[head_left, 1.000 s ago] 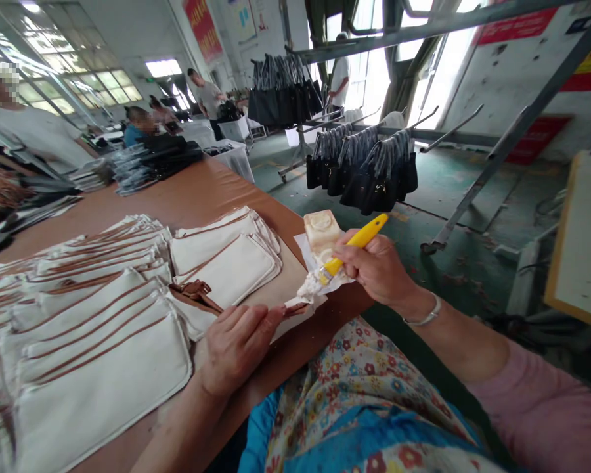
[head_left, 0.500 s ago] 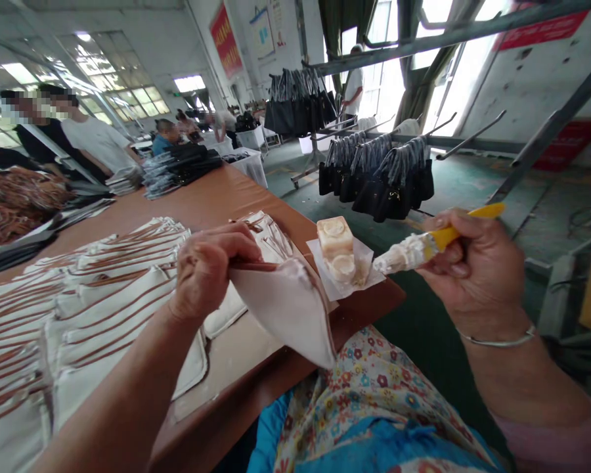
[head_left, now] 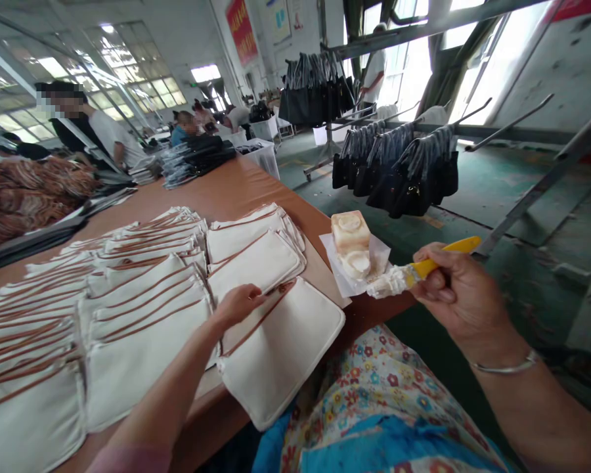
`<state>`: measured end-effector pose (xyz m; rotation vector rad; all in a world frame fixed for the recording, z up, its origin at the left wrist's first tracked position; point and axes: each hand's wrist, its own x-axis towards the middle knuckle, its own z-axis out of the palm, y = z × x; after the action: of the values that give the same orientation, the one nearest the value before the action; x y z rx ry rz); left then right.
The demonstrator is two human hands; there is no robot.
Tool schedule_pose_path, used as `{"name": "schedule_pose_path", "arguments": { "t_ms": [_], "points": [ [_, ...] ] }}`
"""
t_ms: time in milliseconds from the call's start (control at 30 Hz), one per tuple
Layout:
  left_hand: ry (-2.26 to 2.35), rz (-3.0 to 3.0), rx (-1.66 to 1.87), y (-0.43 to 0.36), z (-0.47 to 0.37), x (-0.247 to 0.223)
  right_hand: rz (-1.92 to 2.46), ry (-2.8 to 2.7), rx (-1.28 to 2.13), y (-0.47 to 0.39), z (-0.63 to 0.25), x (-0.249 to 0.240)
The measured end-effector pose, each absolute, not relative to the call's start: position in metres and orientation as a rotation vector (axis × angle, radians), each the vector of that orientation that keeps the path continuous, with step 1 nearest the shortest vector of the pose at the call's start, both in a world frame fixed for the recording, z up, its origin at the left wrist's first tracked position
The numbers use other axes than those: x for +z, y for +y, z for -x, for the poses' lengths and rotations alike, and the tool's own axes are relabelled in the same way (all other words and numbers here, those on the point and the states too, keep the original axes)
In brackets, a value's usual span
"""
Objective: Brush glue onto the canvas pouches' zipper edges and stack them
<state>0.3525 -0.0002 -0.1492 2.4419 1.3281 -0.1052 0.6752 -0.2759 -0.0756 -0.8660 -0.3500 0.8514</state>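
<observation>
My right hand (head_left: 456,282) holds a yellow-handled brush (head_left: 423,267), its bristles thickly coated with white paste. The brush tip is just right of an open cream-coloured container (head_left: 350,231), which stands on a white sheet (head_left: 335,266) at the table corner. My left hand (head_left: 239,304) has its fingertips together at the brown-trimmed upper edge of a white pouch (head_left: 285,348); whether they grip it is hard to tell. That pouch lies flat, its lower part over the table's front edge. More white pouches (head_left: 256,263) lie right behind my left hand.
Rows of white pouches (head_left: 142,348) cover the left of the brown table (head_left: 256,180). Brown straps (head_left: 34,190) and dark pieces (head_left: 207,154) lie farther back. Black bags (head_left: 398,174) hang on a metal rack at the right. People stand beyond the table.
The pouch by my left hand has turned from edge-on and raised to lying flat, and my left hand has moved down and right. The brush has shifted slightly left and down, and the view has shifted.
</observation>
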Motion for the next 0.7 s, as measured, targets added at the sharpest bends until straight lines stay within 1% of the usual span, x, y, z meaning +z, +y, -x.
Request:
{"name": "schedule_pose_path", "arguments": {
  "t_ms": [167,300,367,467,533,600,700],
  "points": [
    [1.37,-2.486,-0.075,-0.029,-0.397,-0.188,0.91,-0.409,0.849,-0.276,-0.661,-0.073],
    [1.44,-2.576,0.063,-0.056,-0.397,-0.186,0.925,-0.41,0.837,-0.278,-0.662,-0.073],
    [1.373,-2.755,0.246,-0.078,-0.386,-0.177,0.928,-0.408,0.834,-0.279,-0.665,-0.074],
    [1.053,-3.129,0.756,-0.116,-0.362,-0.162,0.925,-0.415,0.85,-0.28,-0.668,-0.076],
    [0.875,-3.229,1.054,-0.138,-0.348,-0.154,0.926,-0.418,0.857,-0.28,-0.67,-0.077],
    [0.832,-3.238,1.196,-0.151,-0.34,-0.15,0.937,-0.421,0.849,-0.279,-0.67,-0.077],
    [0.868,-3.231,1.212,-0.154,-0.34,-0.147,0.954,-0.438,0.863,-0.278,-0.669,-0.079]
  ]
}}
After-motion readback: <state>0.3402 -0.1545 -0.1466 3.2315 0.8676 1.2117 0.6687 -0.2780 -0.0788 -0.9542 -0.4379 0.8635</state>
